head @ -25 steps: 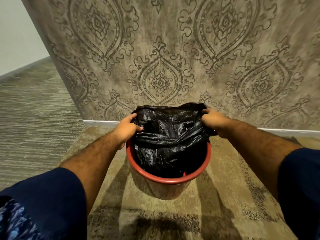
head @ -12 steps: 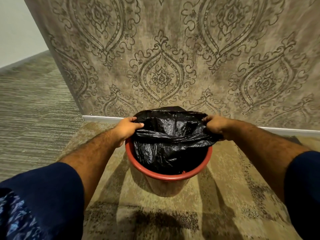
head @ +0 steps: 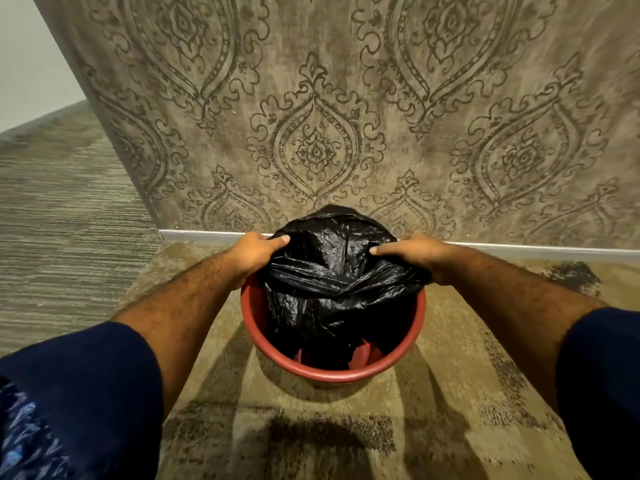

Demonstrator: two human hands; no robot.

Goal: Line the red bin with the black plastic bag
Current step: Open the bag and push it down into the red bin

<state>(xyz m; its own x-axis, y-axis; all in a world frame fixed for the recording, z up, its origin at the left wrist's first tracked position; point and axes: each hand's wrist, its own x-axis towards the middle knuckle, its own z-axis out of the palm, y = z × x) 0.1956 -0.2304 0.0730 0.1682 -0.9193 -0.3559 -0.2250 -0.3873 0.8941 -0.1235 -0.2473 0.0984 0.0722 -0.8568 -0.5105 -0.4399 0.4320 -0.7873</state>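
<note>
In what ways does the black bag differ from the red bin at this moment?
The black bag is crumpled, glossy and soft; the red bin is smooth, round and rigid. The bag is gripped by the left hand and right hand; the bin stands free on the carpet.

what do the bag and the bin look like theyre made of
The crinkled black plastic bag looks like thin glossy plastic film: it creases finely, catches sharp highlights and bunches where the left hand and right hand grip it. The round red bin looks like rigid moulded plastic, matte to semi-matte, with a smooth rolled rim that holds its shape.
</note>
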